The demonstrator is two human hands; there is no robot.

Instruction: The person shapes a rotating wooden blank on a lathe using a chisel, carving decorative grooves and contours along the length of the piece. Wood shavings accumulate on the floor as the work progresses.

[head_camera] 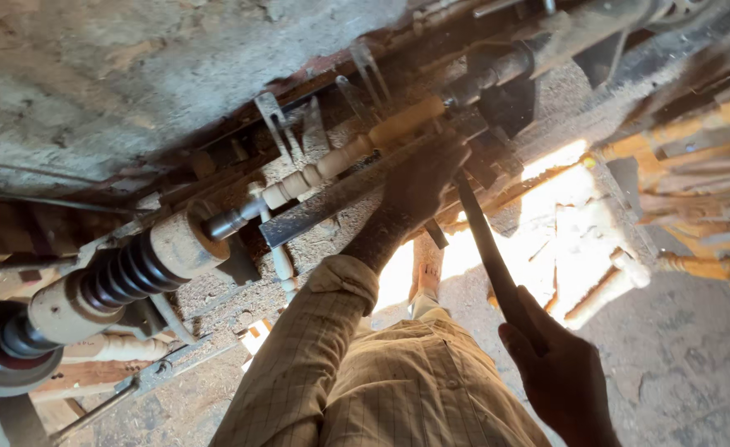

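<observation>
A dusty workshop with a sawdust-covered floor. On the lathe (125, 273) a pale spindle (340, 161) lies lengthwise. The left hand (419, 182) presses the chisel (489, 248) beside it; the right hand (559, 372) grips the handle, further away.

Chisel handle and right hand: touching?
Touching. The head view shows the right hand closed around the chisel handle, fingers wrapped over its lower end.

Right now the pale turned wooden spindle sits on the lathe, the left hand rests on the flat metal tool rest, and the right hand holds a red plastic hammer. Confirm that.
Not quite: the head view shows the right hand holding a long dark metal chisel, not a hammer. The pale turned wooden spindle, left hand and flat metal tool rest are as stated.
</observation>
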